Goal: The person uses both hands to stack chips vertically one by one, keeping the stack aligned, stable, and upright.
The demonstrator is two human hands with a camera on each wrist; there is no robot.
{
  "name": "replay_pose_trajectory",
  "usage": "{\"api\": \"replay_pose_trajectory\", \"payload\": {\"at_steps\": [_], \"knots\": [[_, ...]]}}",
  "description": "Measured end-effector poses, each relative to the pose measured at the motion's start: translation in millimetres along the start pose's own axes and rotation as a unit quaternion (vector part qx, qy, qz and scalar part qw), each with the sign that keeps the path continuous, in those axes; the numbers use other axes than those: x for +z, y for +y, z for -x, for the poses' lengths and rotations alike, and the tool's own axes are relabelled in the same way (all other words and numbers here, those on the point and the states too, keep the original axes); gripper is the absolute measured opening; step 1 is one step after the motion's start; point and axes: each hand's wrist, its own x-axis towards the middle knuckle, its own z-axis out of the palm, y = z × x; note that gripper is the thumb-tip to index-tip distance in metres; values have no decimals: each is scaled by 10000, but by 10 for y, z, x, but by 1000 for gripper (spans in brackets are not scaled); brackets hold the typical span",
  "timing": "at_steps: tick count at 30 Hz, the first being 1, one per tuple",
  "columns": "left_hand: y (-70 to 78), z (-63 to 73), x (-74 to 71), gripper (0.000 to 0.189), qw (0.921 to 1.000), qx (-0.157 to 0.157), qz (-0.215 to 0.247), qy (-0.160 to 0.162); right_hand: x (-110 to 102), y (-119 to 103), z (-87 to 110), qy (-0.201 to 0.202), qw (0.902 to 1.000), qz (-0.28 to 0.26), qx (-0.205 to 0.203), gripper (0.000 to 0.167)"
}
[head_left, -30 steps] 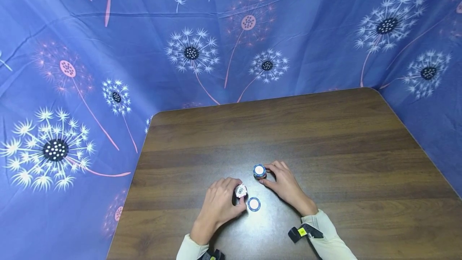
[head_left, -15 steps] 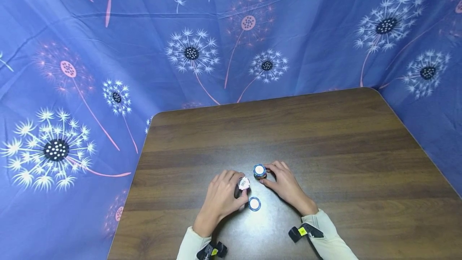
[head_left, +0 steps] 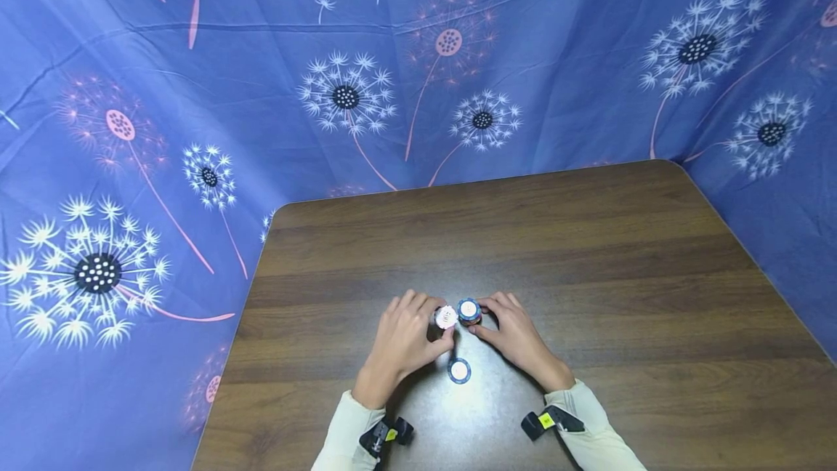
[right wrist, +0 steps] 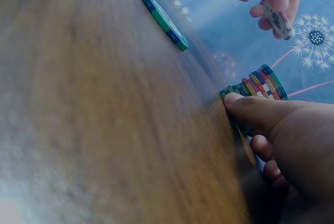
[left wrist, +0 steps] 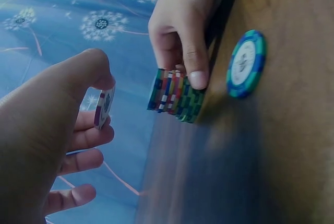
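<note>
Between thumb and fingers, my left hand (head_left: 404, 336) pinches a white poker chip (head_left: 447, 317) with darker edge marks, raised off the table. Just to its right stands a stack of poker chips (head_left: 469, 311), blue-rimmed on top. In the left wrist view the stack (left wrist: 176, 96) shows green, red, yellow and blue edges. My right hand (head_left: 519, 340) grips this stack low down, its thumb on one side. The held chip (left wrist: 105, 106) is apart from the stack in that view. A single blue-and-green chip (left wrist: 247, 63) lies flat on the table, nearer the person.
The brown wooden table (head_left: 588, 253) carries the chips. A blue cloth with dandelion prints (head_left: 418, 93) hangs behind and beside it. Black wrist camera mounts (head_left: 549, 421) sit on both sleeves.
My left hand has moved away from the person and rightward with the white chip, toward the stack. The right hand, the stack and the lone chip have stayed in place.
</note>
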Motion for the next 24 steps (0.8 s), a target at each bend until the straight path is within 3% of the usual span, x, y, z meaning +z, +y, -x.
{"api": "replay_pose_trajectory", "payload": {"at_steps": [10,24], "knots": [[-26,-143,34,41,9999,122,-29,-56,2,-10,5,-43,10000,-21,53,46],[-38,-214,162,44,9996,94,151,-218,7,2,3,-32,10000,27,8,45]]}}
